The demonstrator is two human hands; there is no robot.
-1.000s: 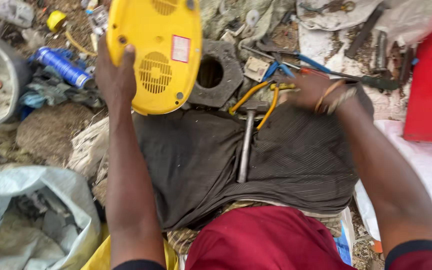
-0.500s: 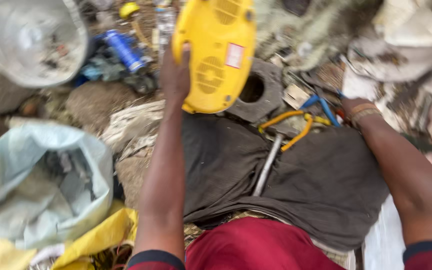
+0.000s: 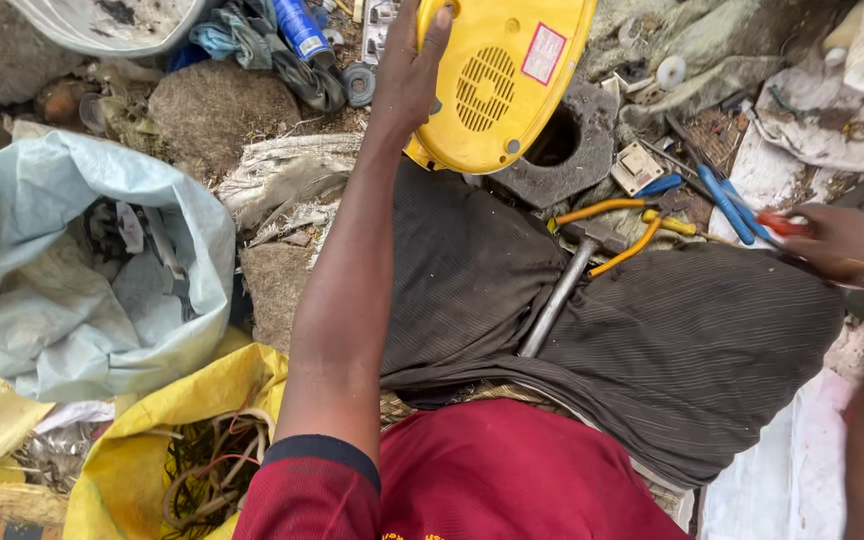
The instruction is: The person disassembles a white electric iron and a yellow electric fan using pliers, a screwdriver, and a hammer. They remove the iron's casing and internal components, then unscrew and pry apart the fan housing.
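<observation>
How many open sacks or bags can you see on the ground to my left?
2. A pale blue-grey sack holding metal scrap lies at the left; a yellow sack of tangled wires sits below it, beside the left arm. Others may lie out of view.

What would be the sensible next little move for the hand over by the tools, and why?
Probably the right hand should close firmly on the red-handled tool it is touching and lift it clear. The left hand already grips the yellow appliance by its edge, so that piece looks steadied, while the right hand's hold looks blurred and unsettled among the blue-handled pliers.
</observation>
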